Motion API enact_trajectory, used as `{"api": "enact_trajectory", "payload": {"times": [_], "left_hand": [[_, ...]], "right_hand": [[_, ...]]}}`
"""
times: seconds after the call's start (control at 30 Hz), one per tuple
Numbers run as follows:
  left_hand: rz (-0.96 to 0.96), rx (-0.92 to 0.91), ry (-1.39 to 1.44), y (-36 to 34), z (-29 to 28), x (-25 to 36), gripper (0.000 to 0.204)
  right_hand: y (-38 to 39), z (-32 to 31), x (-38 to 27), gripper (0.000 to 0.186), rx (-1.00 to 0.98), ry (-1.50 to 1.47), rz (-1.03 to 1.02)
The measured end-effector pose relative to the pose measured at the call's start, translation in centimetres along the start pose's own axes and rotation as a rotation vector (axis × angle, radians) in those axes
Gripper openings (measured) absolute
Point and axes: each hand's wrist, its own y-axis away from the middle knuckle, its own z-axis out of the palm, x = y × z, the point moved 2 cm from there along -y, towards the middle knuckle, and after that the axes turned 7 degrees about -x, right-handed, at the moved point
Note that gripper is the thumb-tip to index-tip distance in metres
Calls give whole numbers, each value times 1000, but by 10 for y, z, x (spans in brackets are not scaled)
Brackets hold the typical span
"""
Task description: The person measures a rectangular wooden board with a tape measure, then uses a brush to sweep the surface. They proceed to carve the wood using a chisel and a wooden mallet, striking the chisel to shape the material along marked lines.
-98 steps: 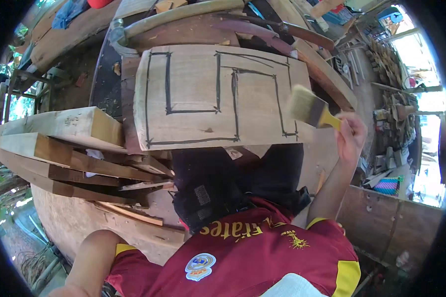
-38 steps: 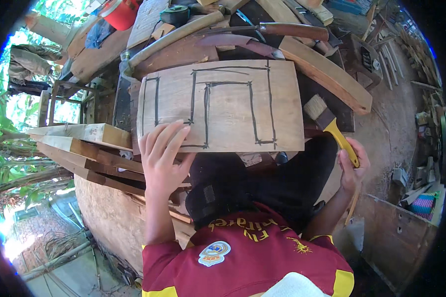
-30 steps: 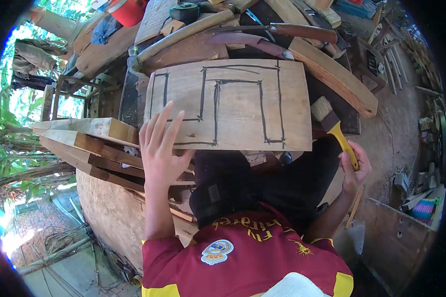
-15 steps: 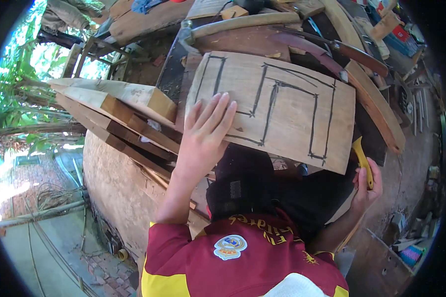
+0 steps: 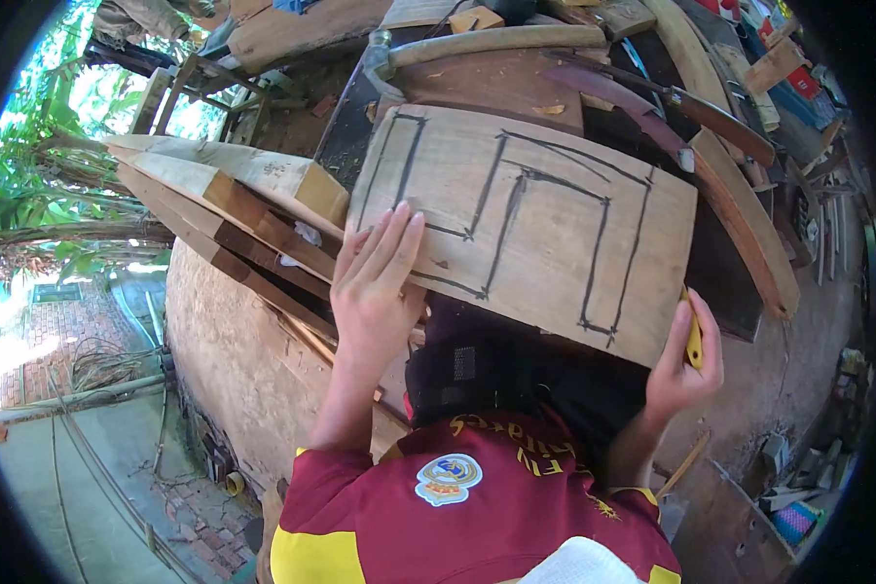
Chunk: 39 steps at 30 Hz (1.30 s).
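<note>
Head view: black-marked wooden board (image 5: 555,224) lying askew beyond the lap (image 5: 496,360), both hands at it.
Left hand (image 5: 375,302) lies on the board's left part, fingers extended over its face, unclenched. Right hand (image 5: 686,360) grasps a yellow-handled paintbrush (image 5: 694,346), thumb seemingly against the near right corner; brush head hidden. Judgement: steady handling calls for light, even pressure from the left, support at the right corner, brush handle tucked off the marked face. Edges: far left corner just beside the hammer (image 5: 496,41); left edge close to stacked timbers (image 5: 273,170); far right corner near a curved purplish strip (image 5: 633,107). Best room seems rightward, where dark counter (image 5: 718,258) shows between board and reddish curved timber (image 5: 749,232).
</note>
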Motion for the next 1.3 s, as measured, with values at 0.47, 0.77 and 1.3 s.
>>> {"api": "enact_trajectory", "payload": {"times": [0.47, 0.77, 1.3], "left_hand": [[405, 2, 163, -12, 15, 37, 50], [-166, -60, 424, -63, -20, 1, 63], [-782, -616, 556, -148, 5, -90, 56]], "right_hand": [[2, -18, 18, 19, 68, -12, 58], [12, -49, 39, 23, 93, -45, 290], [39, 2, 17, 31, -171, -595, 314]]}}
